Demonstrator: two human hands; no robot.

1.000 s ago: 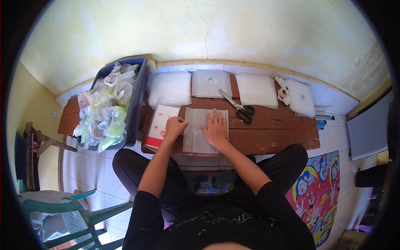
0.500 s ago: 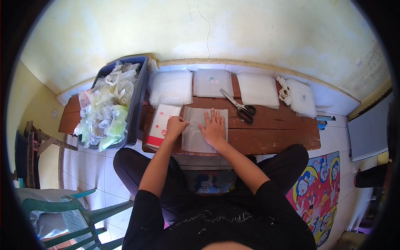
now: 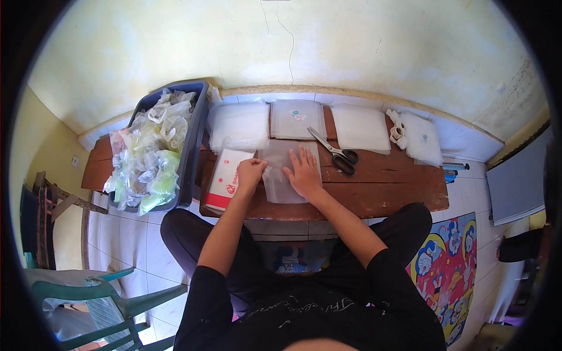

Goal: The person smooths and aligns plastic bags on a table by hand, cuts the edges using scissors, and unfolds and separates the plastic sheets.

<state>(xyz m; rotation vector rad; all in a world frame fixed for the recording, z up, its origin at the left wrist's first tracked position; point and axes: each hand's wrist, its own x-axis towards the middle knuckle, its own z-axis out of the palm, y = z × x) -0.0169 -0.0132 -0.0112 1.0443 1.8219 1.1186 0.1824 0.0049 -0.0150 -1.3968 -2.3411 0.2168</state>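
A clear plastic bag point(image 3: 279, 186) lies flat near the front edge of the brown wooden table. My left hand point(image 3: 252, 172) pinches its left edge between closed fingertips. Flat on the bag's right part rests my right hand point(image 3: 304, 176), fingers spread. Beside and partly under my left forearm is a white-and-red printed packet point(image 3: 219, 186). Black-handled scissors point(image 3: 338, 153) lie with blades apart, just beyond my right hand. Behind the bag sits a stack of clear bags with a small printed picture point(image 3: 297, 124).
More bag stacks line the wall: one at left point(image 3: 240, 124), one right of centre point(image 3: 360, 127), one at far right point(image 3: 422, 140). A white rolled strip point(image 3: 397, 130) lies between the right two. A dark tub point(image 3: 199, 126) heaped with crumpled bags stands left; a green chair point(image 3: 111, 298) is lower left.
The bag has shifted a little away from me on the table, with both hands on it. My left hand has moved slightly forward and right, still pinching. The printed packet shows more of its lettering.
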